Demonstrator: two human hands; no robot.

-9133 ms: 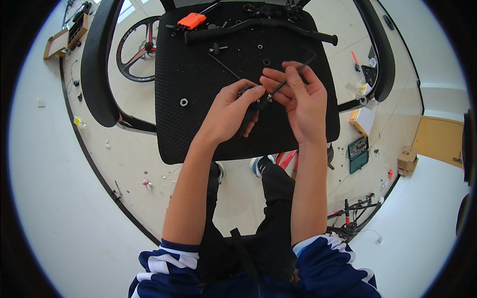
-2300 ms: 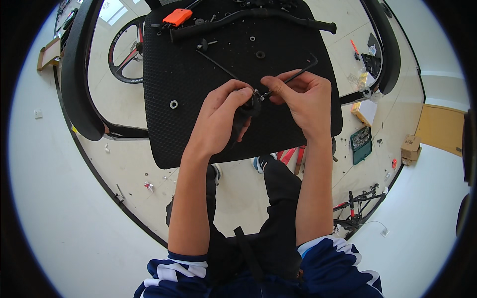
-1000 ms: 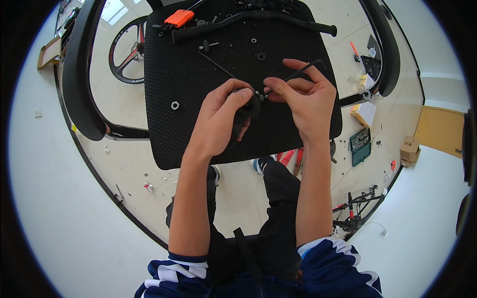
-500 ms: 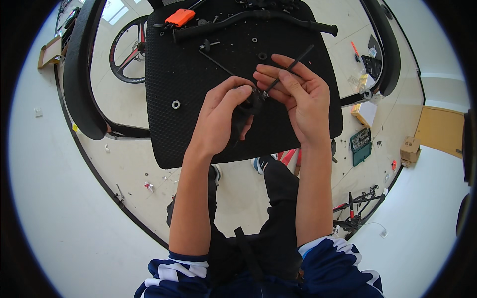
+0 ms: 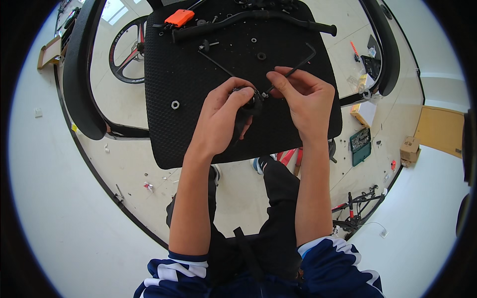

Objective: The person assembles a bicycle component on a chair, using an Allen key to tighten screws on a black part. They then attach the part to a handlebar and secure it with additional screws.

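Over the black chair seat, my left hand (image 5: 218,111) is closed round a black part (image 5: 255,105), mostly hidden by my fingers. A thin dark rod (image 5: 214,61) runs from near those fingers toward the far left; whether it joins the part I cannot tell. My right hand (image 5: 309,104) pinches a black hex key (image 5: 298,66) between thumb and fingers. Its bent end points away, up and to the right. The other end meets a small silver bolt (image 5: 265,95) at the right side of the black part.
Across the seat's far side lies a black handlebar (image 5: 258,16), with an orange tool (image 5: 180,18) beside it. A silver nut (image 5: 175,105), a black ring (image 5: 261,56) and small hardware rest on the seat (image 5: 166,134). Curved armrests (image 5: 82,74) flank it. A wheel (image 5: 117,54) stands at left.
My right hand has gone from spread fingers to a pinch on the hex key. The key has turned, and its bent end now shows. My left hand has barely moved.
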